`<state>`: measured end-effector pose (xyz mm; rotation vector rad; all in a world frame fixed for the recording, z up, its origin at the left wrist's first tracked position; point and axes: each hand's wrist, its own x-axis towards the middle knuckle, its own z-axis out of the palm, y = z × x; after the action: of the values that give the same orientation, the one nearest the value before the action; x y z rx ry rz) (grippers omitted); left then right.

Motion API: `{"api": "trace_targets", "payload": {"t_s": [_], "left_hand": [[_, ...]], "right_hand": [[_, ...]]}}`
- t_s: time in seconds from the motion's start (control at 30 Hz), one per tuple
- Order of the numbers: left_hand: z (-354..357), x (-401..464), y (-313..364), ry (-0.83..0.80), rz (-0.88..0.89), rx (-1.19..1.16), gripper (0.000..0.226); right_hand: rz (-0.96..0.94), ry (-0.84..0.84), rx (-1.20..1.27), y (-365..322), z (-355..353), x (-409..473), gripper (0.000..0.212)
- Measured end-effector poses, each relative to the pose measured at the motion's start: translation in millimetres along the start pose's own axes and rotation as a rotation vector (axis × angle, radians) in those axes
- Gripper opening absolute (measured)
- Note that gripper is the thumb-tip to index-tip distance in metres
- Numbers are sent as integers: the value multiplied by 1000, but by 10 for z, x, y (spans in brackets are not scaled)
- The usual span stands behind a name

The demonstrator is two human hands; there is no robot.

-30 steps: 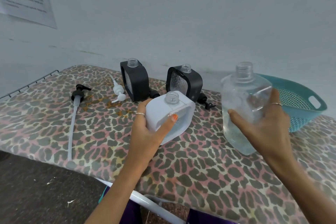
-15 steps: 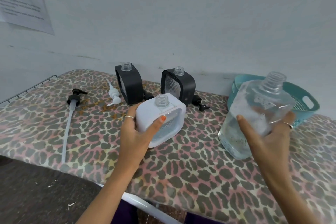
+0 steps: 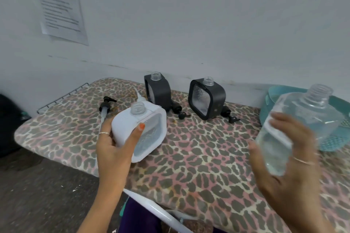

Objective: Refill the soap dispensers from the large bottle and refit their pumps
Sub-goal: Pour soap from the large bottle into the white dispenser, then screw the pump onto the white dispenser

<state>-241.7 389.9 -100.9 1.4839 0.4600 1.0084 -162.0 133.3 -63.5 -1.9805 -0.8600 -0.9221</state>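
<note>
Wall notice [image 3: 60, 4]: upper left of frame, paper sheet taped to wall; print too blurred to read.
Long-tube pump [image 3: 105, 108]: left of centre, lying flat on the leopard-print surface [image 3: 198, 157], black head toward the wall, tube running down behind the left hand.
Left hand [image 3: 113, 149]: lower left of centre, wrapped round the white dispenser [image 3: 141, 130] — thumb across its front face, fingers behind; firm hold, dispenser tilted with its open neck leaning toward the right of frame, lower corner near or on the surface, contact not clear.
White pump [image 3: 139, 95]: mostly hidden behind the white dispenser, only a tip showing.
Black dispensers: first [image 3: 158, 91] and second [image 3: 207, 99] upright at upper centre near the wall, both necks open, a small black pump lying just beside each.
Risk, pour: narrow dispenser neck against a wide bottle mouth — misalignment or too fast a tilt likely to spill soap over the hand and surface.
Risk, grip: soap on the fingers likely to make either container slip.
Large bottle [image 3: 295, 128]: right of frame, uncapped, raised and tilted, partly filled with clear liquid.
Right hand [image 3: 287, 157]: lower right, motion-blurred, fingers spread wide round the bottle's body and carrying it.
Teal basket [image 3: 333, 138]: right edge, behind the bottle.
</note>
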Motion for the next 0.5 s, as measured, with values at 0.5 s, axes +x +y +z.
{"api": "trace_targets", "payload": {"t_s": [0.5], "left_hand": [[-235,11,-141,200,77,162,39]], "right_hand": [[-217,-807,78,-451,2074,1017,39]]}}
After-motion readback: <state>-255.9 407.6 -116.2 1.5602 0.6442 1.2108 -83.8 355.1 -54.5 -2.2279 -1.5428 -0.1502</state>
